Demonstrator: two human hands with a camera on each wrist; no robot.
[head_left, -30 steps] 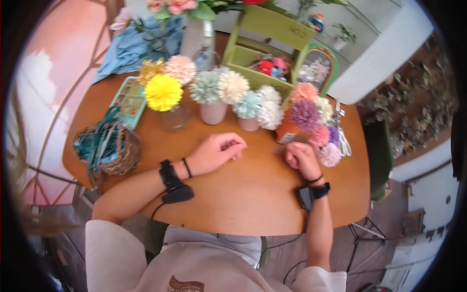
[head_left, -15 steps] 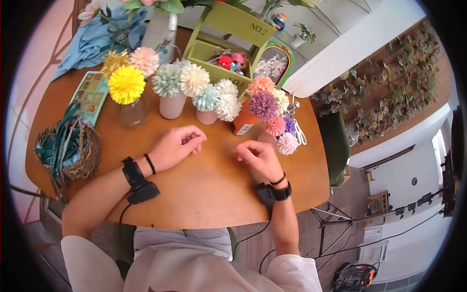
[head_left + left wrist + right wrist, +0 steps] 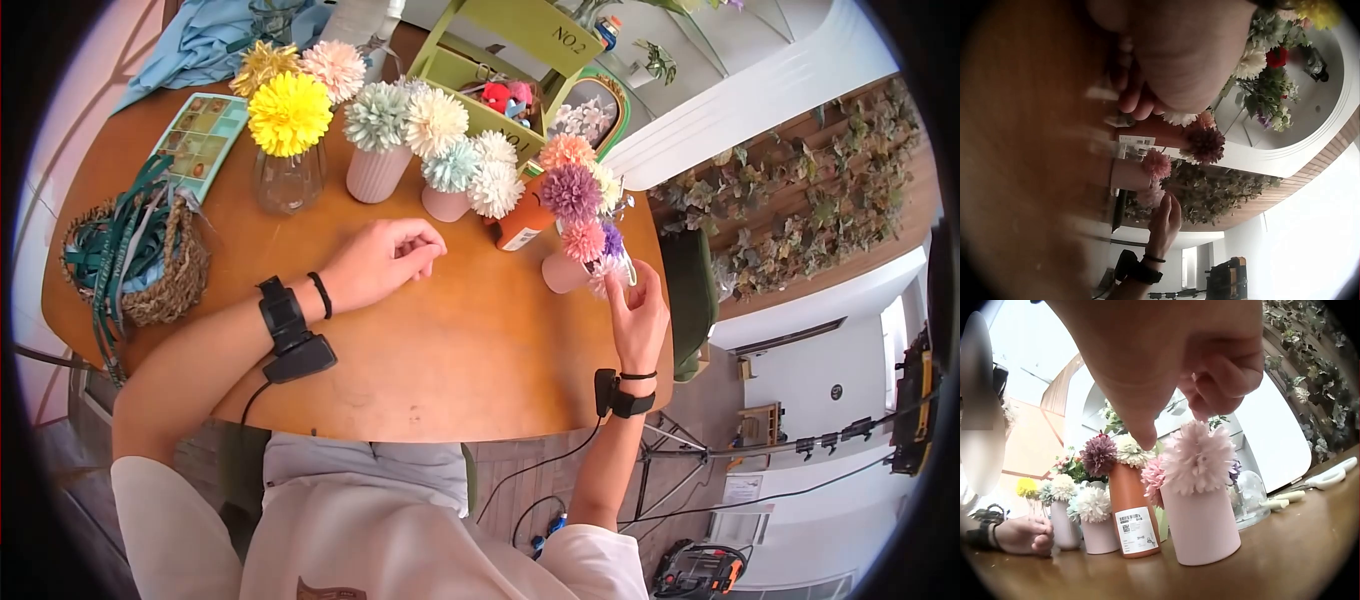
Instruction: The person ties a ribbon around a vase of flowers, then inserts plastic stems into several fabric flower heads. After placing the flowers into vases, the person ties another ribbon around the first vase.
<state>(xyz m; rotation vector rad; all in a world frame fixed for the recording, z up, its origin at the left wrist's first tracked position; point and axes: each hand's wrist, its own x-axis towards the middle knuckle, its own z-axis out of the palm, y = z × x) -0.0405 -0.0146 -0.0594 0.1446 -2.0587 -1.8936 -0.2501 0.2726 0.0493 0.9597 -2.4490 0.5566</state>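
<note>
My right hand (image 3: 640, 322) is at the right of the table, at a pale pink pompom flower (image 3: 1197, 457) in a pink vase (image 3: 1202, 528). In the right wrist view the thumb is left of the bloom and the fingertips stand close at its top, thumb and fingers spread apart. Coral and purple blooms share this vase. My left hand (image 3: 385, 265) lies on the table with loosely bent fingers and holds nothing. The nearest things ahead of it are a small pink vase (image 3: 445, 203) with pale blooms and an orange vase (image 3: 522, 222) with a label.
Further left stand a ribbed pink vase (image 3: 375, 175) and a glass vase (image 3: 288, 180) with a yellow flower (image 3: 290, 113). A woven basket (image 3: 165, 285) of ribbons sits at the left edge. A green wooden stand (image 3: 450, 70) is behind. White scissors (image 3: 1332, 477) lie at the right.
My right hand has moved right, from over the middle of the table to the pale pink flower, and its thumb and fingers have parted. The left hand stays at rest on the table.
</note>
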